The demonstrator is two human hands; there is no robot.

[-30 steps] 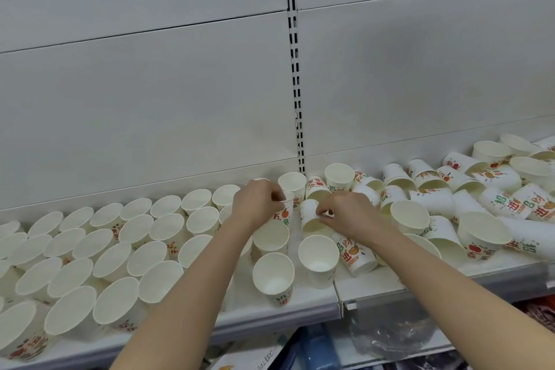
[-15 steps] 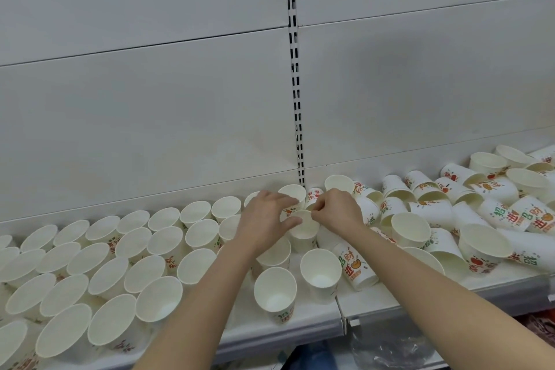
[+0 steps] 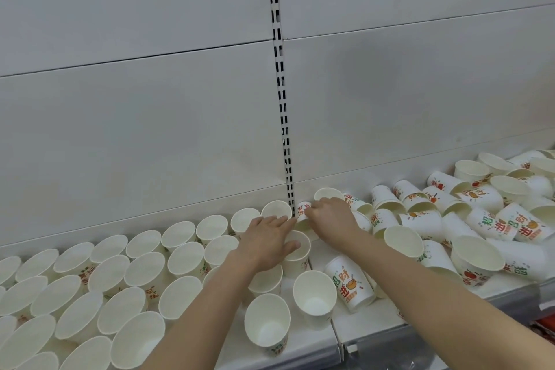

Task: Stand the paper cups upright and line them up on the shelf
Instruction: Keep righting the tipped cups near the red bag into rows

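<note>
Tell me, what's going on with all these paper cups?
A person is tidying paper cups on a white shelf. The left hand rests with spread fingers on an upright cup, while the right hand pinches a printed cup at the back, near the slotted upright. To the left, upright cups stand in rows; to the right, a jumble of fallen cups still waits.
</note>
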